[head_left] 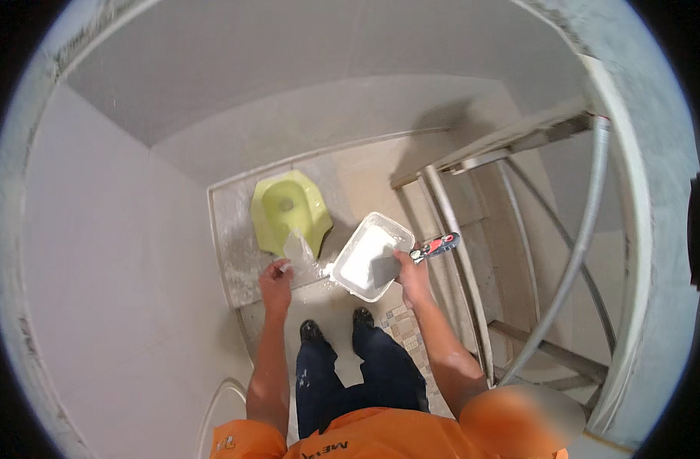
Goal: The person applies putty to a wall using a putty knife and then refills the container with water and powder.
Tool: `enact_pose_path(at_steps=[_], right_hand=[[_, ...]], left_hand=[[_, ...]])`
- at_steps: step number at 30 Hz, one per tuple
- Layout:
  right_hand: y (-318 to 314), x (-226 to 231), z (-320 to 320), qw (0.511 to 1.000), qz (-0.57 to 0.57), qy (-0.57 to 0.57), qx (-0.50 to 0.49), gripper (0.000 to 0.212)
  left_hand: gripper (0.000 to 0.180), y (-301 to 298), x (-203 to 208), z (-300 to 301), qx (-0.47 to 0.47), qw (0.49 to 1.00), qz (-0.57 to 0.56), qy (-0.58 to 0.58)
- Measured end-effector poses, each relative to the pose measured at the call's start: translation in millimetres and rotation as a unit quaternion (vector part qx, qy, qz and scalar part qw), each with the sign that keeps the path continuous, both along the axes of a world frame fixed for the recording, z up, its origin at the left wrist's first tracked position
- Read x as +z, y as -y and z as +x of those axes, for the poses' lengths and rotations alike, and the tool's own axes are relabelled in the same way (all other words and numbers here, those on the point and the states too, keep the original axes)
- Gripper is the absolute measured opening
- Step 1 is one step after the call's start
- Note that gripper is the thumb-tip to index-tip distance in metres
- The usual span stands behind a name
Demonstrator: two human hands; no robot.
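Observation:
My right hand (412, 277) is closed at the right rim of a white rectangular plastic tub (402, 225) that holds smooth white paste. The same hand grips a putty knife (439, 245); its grey blade lies over the paste, and its dark handle with red marks points right. To the left of the tub, my left hand (276, 284) has its fingers pinched together on a pale, flat piece (298, 246) whose exact kind I cannot make out. It shows against the front of the green squat toilet (269, 218). White paste specks show by the tub's left edge.
A metal-framed stand (446, 206) with a long grey tube (591, 206) rises close on my right. Grey walls (113, 222) enclose the left and far sides. A raised tiled step (231, 229) surrounds the toilet, and patterned mosaic (402, 329) covers floor near my feet.

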State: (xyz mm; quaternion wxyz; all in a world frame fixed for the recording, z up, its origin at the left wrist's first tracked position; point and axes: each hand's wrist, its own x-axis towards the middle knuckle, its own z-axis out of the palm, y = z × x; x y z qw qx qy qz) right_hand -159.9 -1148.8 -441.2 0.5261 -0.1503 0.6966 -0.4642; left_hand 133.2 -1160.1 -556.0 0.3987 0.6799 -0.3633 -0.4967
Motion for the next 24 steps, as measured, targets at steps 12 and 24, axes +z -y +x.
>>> enact_pose_path(at_steps=[12,24], right_hand=[[-28.3,414.3,-147.2,1.000,0.003,-0.018,0.006,0.040],[-134.2,480.6,-328.8,0.981,0.017,-0.077,-0.179,0.043]], left_hand=[[0.015,31.5,418.5,-175.1,-0.264,0.917,-0.131,-0.270],[0.012,36.3,544.2,-300.3,-0.342,0.841,-0.221,-0.357]])
